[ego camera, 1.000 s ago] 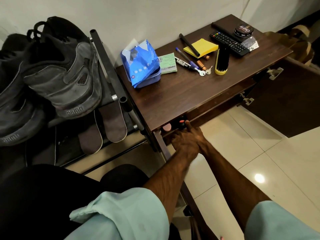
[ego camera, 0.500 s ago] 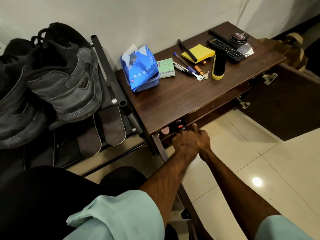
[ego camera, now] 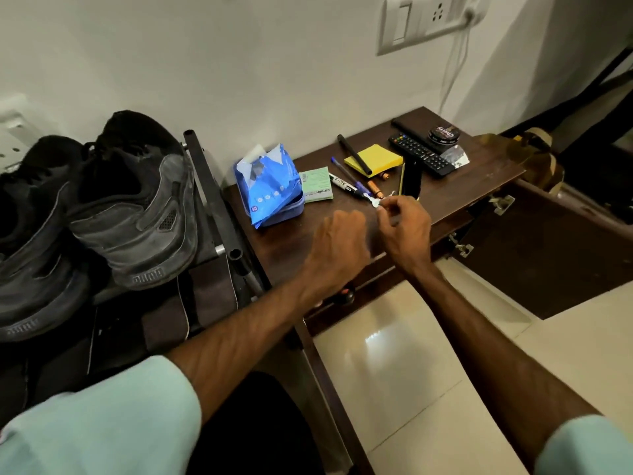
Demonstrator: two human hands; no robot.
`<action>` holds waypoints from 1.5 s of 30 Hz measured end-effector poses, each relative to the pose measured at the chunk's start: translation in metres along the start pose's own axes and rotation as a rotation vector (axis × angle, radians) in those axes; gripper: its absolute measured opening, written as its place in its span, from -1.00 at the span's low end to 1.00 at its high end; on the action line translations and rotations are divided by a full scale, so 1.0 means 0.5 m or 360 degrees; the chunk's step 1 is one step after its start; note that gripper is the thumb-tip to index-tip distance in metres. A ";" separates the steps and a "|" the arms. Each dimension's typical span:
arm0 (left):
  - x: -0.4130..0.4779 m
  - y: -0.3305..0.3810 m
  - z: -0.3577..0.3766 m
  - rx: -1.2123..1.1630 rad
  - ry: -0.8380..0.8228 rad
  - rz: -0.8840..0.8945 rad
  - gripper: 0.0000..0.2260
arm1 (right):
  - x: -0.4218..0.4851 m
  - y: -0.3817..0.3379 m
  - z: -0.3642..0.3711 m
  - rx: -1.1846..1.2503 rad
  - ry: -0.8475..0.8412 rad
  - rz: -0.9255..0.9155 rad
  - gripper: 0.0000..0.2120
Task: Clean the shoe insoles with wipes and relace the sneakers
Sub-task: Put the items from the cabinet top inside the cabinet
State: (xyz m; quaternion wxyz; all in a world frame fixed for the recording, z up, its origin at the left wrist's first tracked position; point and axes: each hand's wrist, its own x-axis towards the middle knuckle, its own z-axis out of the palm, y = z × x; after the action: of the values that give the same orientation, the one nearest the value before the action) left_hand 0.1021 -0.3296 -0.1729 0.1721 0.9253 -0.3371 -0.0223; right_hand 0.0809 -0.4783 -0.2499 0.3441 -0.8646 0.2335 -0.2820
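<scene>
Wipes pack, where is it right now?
In the head view, the wipes pack sits on the left end of the table by the wall, between the shoe rack and a green pad.

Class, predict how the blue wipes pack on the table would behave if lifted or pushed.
The wipes pack looks crumpled and torn open, so it is probably soft and floppy, and likely light. It lies flat on the table, so it should slide rather than roll or tip.

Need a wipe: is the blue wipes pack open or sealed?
Open: the wipes pack is torn at the top, white sheet poking out.
</scene>
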 end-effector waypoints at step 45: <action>0.116 -0.082 0.051 -0.1378 0.0054 -0.0810 -0.68 | 0.197 -0.098 0.079 -0.1062 -0.0578 0.0102 -0.59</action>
State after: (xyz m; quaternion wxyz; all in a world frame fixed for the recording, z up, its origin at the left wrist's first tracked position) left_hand 0.1681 -0.3444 -0.2062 0.5347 0.8222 -0.0576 -0.1864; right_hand 0.1887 -0.4869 -0.2058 0.0881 -0.9573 0.2746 -0.0218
